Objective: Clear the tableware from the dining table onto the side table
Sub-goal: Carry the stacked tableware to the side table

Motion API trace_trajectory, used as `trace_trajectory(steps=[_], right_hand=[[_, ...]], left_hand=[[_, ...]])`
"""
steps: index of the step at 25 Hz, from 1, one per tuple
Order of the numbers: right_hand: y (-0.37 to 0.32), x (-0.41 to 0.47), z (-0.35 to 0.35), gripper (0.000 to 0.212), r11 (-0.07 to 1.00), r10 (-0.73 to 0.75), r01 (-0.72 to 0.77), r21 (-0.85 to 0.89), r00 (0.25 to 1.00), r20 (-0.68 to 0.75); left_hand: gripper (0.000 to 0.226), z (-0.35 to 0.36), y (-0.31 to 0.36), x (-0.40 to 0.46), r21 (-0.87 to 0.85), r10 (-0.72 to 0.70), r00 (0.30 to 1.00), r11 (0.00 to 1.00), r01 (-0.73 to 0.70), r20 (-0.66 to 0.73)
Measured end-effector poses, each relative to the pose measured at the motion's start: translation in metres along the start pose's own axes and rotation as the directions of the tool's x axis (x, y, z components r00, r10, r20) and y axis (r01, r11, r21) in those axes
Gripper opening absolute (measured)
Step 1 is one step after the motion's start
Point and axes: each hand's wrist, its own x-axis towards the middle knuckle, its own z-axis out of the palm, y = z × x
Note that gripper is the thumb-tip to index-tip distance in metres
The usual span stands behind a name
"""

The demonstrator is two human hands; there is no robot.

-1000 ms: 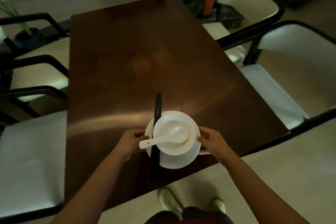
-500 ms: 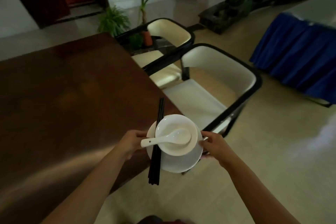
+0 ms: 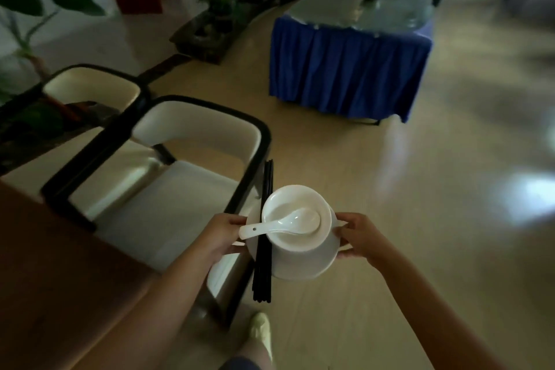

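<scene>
1. Carried at 6 o'clock in view, over the floor and clear of the dining table (image 3: 60,294): a white plate (image 3: 303,267) with a white bowl (image 3: 295,216) standing on it, a white spoon (image 3: 280,224) lying in the bowl, black chopsticks (image 3: 264,237) laid across the plate's 9 o'clock edge.
2. Left hand (image 3: 220,234) gripping the plate rim at 9 o'clock, thumb on top near the spoon handle and chopsticks.
3. Right hand (image 3: 359,236) gripping the rim at 3 o'clock, thumb over the edge, fingers beneath.
4. Side table (image 3: 348,69) with blue skirt at 12 to 1 o'clock, well apart; chair (image 3: 168,177) just beside at 9 o'clock.
5. Probably ceramic: stiff, smooth, breakable, moderately heavy as a stack.
6. Loose parts: chopsticks overhanging both ways, likely to roll or slide off if tilted; spoon and bowl free to shift.
7. Best hold: opposite rim edges, kept level, left thumb pinning the chopsticks.
</scene>
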Motion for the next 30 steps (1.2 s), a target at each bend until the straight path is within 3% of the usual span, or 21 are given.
trace_trajectory(steps=[9, 13, 20, 30], right_hand=[[-0.037, 0.087, -0.145, 0.038, 0.983, 0.069, -0.021, 0.181, 0.963, -0.260], [-0.053, 0.126, -0.205, 0.036, 0.966, 0.116, -0.032, 0.257, 0.940, -0.320], [-0.067, 0.203, -0.338, 0.034, 0.956, 0.118, -0.016, 0.294, 0.935, -0.334], [-0.105, 0.329, -0.582, 0.032, 0.972, 0.074, -0.006, 0.236, 0.956, -0.285]], left_hand=[[0.017, 0.114, 0.159, 0.150, 0.154, 0.017, 0.961, 0.986, -0.061, 0.275], [0.015, 0.167, 0.224, 0.207, 0.228, 0.015, 0.944, 0.969, -0.095, 0.331], [0.015, 0.284, 0.314, 0.299, 0.287, 0.028, 0.930, 0.947, -0.142, 0.366], [0.014, 0.468, 0.450, 0.409, 0.208, 0.066, 0.939, 0.968, -0.143, 0.338]])
